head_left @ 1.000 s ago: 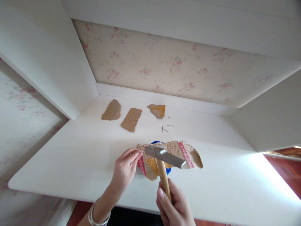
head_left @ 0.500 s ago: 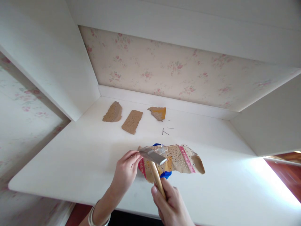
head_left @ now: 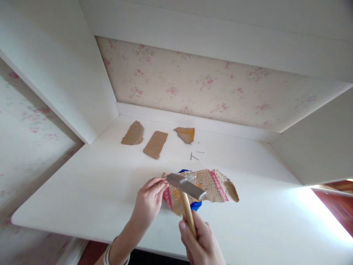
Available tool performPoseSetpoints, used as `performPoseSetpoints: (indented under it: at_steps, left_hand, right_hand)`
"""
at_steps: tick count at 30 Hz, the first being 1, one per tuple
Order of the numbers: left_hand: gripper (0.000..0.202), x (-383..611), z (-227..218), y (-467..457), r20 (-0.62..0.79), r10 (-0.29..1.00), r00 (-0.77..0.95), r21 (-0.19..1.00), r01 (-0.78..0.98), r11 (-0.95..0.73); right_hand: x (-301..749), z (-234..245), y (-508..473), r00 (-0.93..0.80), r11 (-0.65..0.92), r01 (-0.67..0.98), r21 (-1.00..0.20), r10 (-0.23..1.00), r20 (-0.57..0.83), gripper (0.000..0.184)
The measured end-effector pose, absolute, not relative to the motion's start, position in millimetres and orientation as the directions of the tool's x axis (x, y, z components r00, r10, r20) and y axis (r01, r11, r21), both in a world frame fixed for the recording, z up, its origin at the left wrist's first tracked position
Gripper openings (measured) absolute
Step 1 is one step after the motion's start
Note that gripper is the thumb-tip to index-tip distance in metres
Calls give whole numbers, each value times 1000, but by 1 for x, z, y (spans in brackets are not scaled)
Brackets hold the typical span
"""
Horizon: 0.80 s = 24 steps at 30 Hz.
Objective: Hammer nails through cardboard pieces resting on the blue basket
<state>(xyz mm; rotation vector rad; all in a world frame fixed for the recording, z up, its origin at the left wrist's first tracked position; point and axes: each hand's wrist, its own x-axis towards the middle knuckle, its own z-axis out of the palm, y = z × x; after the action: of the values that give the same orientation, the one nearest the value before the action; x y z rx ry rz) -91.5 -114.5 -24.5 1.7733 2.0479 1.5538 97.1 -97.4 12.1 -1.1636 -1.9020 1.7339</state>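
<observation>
Presently, the right hand (head_left: pixel 202 239) is closed around the wooden handle of a hammer (head_left: pixel 185 208), thumb along the near side. The metal head extends forward of this hand, above the perforated cardboard (head_left: pixel 208 187); contact between head and cardboard cannot be confirmed. The left hand (head_left: pixel 150 195) has its fingertips pinched together at the cardboard's left edge, directly beside the hammer head. Whether these fingers grip the cardboard or a smaller part cannot be determined.

The cardboard is positioned ahead of the right hand and extends rightward from the left fingertips. It carries pink printed bands and rests over a blue object (head_left: pixel 196 206), visible at its front and rear edges. Beyond both hands, thin dark nails (head_left: pixel 191 156) are located on the white tabletop (head_left: pixel 82 184). Farther forward, three loose cardboard pieces (head_left: pixel 156 144) are spaced apart in a row. A bracelet (head_left: pixel 107 254) encircles the left wrist.
</observation>
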Motion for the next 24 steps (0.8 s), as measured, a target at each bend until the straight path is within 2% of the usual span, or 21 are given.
performPoseSetpoints:
  at_steps: [7, 11, 15, 20, 24]
  left_hand:
    - [17, -92, -25, -114, 535, 768, -352, 681, 718, -145]
    - [17, -91, -25, -112, 552, 740, -383, 690, 708, -149]
    - [15, -90, -26, -113, 528, 748, -401, 712, 689, -133]
    - [19, -91, -28, -114, 558, 733, -389, 667, 735, -118]
    - [18, -92, -27, -115, 567, 730, -381, 656, 745, -120]
  right_hand:
    - [97, 12, -97, -627, -100, 340, -935, 717, -304, 45]
    - [97, 7, -97, -632, -47, 341, -939, 728, -266, 45]
    - [97, 4, -97, -625, -65, 325, -944, 734, -266, 43]
    - [96, 4, -97, -641, 14, 342, -940, 734, -223, 45]
    - [94, 4, -97, -651, -23, 339, -941, 716, -252, 46]
